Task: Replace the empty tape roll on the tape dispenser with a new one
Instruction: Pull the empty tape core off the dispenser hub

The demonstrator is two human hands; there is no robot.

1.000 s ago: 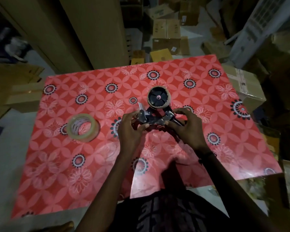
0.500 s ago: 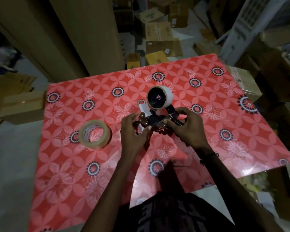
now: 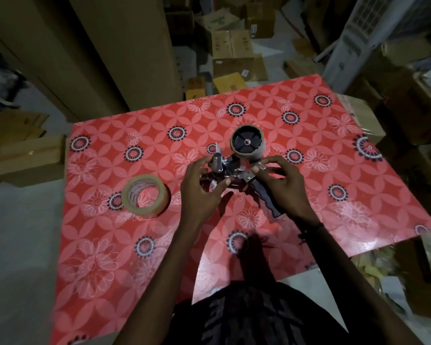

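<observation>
The tape dispenser (image 3: 234, 171) is a black and metal hand-held gun above the middle of the red patterned table (image 3: 321, 185). An empty brown cardboard core (image 3: 247, 145) sits on its black hub at the far end. My left hand (image 3: 201, 189) pinches the metal front part with thumb and fingers. My right hand (image 3: 280, 181) holds the frame near the black handle (image 3: 269, 202), which points toward me. A new roll of clear tape (image 3: 146, 195) lies flat on the table to the left of my left hand, apart from it.
Cardboard boxes (image 3: 232, 49) lie on the floor beyond the table's far edge. Tall cardboard sheets (image 3: 125, 46) stand at the back left. More boxes (image 3: 28, 155) sit at the left, and others crowd the right side (image 3: 408, 115). A white slatted unit (image 3: 353, 36) leans at the back right.
The camera has shifted, so the table sits more to the right in view. Both hands stay on the dispenser; the black handle now shows below my right hand.
</observation>
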